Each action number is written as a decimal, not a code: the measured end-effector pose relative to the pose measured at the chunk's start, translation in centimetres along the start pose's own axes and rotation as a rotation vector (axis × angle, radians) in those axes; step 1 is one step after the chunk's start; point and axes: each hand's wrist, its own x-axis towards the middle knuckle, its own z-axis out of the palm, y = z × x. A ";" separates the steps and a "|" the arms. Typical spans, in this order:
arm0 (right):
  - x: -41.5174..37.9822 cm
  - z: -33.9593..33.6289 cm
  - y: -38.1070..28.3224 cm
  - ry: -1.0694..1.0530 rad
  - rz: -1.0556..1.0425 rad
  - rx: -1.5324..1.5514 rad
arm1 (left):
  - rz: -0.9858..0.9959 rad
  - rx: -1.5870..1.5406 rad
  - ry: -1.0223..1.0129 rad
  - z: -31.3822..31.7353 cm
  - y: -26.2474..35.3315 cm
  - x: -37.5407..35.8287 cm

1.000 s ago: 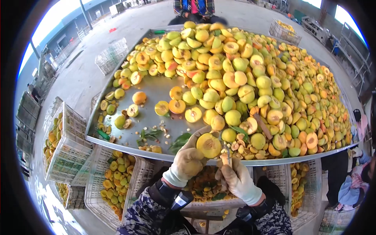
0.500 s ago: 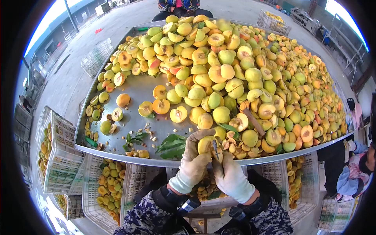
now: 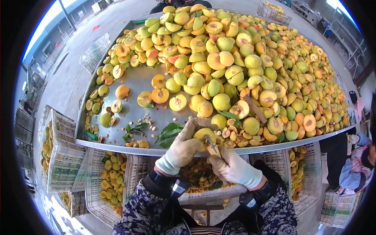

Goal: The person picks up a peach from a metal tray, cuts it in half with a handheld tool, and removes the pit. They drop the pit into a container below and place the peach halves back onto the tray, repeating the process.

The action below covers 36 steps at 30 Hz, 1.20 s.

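Gloved, my left hand (image 3: 183,147) is closed around a yellow peach half (image 3: 203,135) over the near edge of the metal table. My right hand (image 3: 237,167), gloved too, grips a small pitting knife (image 3: 214,151) with a pale handle. Its narrow metal blade is at the cut face of the half. Heaped on the metal table (image 3: 135,88) are whole and halved yellow peaches (image 3: 231,74). Under my hands a crate (image 3: 207,196) holds brown and yellow scraps.
Green leaves (image 3: 169,134), a brown stick (image 3: 254,109) and loose pits lie on the table. White crates of peaches stand left (image 3: 111,184) and right (image 3: 301,176) below it. One person (image 3: 352,168) is at the right; another (image 3: 178,4) sits across.
Both hands have moved slightly, the right one down and to the right. The knife's pale handle now shows more clearly below the peach half. My view has shifted a little.
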 end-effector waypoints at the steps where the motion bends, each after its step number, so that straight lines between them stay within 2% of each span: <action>1: -0.1 0.0 -0.4 0.020 0.033 0.005 | 0.088 0.086 0.025 -0.5 -1.3 0.1; 2: -0.2 0.0 -0.4 0.022 0.026 0.003 | 0.093 0.091 0.020 0.0 -2.6 0.0; 4: -0.3 0.0 -0.1 0.087 -0.024 0.026 | 0.386 0.304 0.274 1.6 -4.8 0.1; 5: -0.2 0.2 0.0 0.110 -0.123 -0.035 | 0.407 0.445 0.282 1.2 -5.2 -0.1; 6: 0.2 0.1 1.0 0.109 -0.118 -0.031 | 0.401 0.444 0.285 1.2 -4.9 -0.4; 8: 1.1 0.0 3.7 0.369 -0.661 -0.714 | 0.332 0.657 0.238 1.5 -4.0 -0.7; 10: 0.6 0.2 2.6 0.361 -0.605 -0.687 | 0.276 0.608 0.222 0.9 -4.0 -0.5; 12: -0.8 0.2 -0.5 0.035 0.162 0.001 | 0.218 0.559 0.205 0.7 -3.7 -0.6; 13: -1.0 -0.3 -0.4 0.031 0.161 -0.004 | 0.212 0.604 0.185 0.9 -3.1 -0.7; 15: -1.1 -1.3 0.3 -0.099 0.175 0.256 | 0.180 0.684 0.152 1.2 -2.0 -1.1; 16: -0.8 -1.0 0.8 -0.101 0.172 0.252 | 0.186 0.686 0.153 1.2 -1.7 -1.2; 18: 0.0 -0.1 2.8 0.193 -0.467 -0.597 | 0.179 0.975 0.159 1.3 -1.7 -1.4; 19: 1.3 0.9 4.0 0.305 -0.642 -0.536 | 0.151 0.925 0.136 0.8 -2.2 -1.3; 20: 0.2 0.3 4.2 0.311 -0.649 -0.534 | 0.154 0.933 0.131 0.9 -2.4 -1.7; 22: -3.4 0.1 -0.4 -0.165 0.115 0.298 | 0.239 0.649 0.054 2.0 -2.1 -2.4; 23: -4.0 0.7 -1.0 -0.141 0.123 0.384 | 0.222 0.483 0.035 1.7 -2.5 -2.8; 24: -4.5 0.9 -0.7 -0.145 0.113 0.372 | 0.238 0.489 0.035 2.2 -2.5 -3.5; 26: -5.5 1.0 0.1 -0.367 0.062 0.705 | 0.238 0.264 0.023 3.2 -2.2 -4.8; 27: -6.2 1.1 -0.2 -0.401 0.085 0.631 | 0.242 0.333 0.006 4.1 -1.4 -5.8; 28: -7.3 1.4 -1.7 -0.411 0.137 0.507 | 0.300 0.236 0.029 4.6 -1.6 -6.8; 30: -8.3 2.3 -2.2 -0.358 0.154 0.305 | 0.372 0.319 0.364 4.6 -1.6 -10.0; 31: -7.6 2.0 -0.4 -0.421 0.094 0.200 | 0.445 0.389 0.548 4.0 -1.1 -11.9; 32: -7.2 2.1 0.6 -0.301 0.080 -0.183 | 0.517 0.459 0.732 3.0 -0.4 -14.3; 34: -6.2 0.8 6.2 -0.024 -0.320 -1.181 | 0.565 0.801 0.921 -1.5 1.3 -19.0; 36: -6.5 -0.6 9.7 -0.084 -0.249 -1.296 | 0.261 1.923 1.098 -4.8 3.5 -23.1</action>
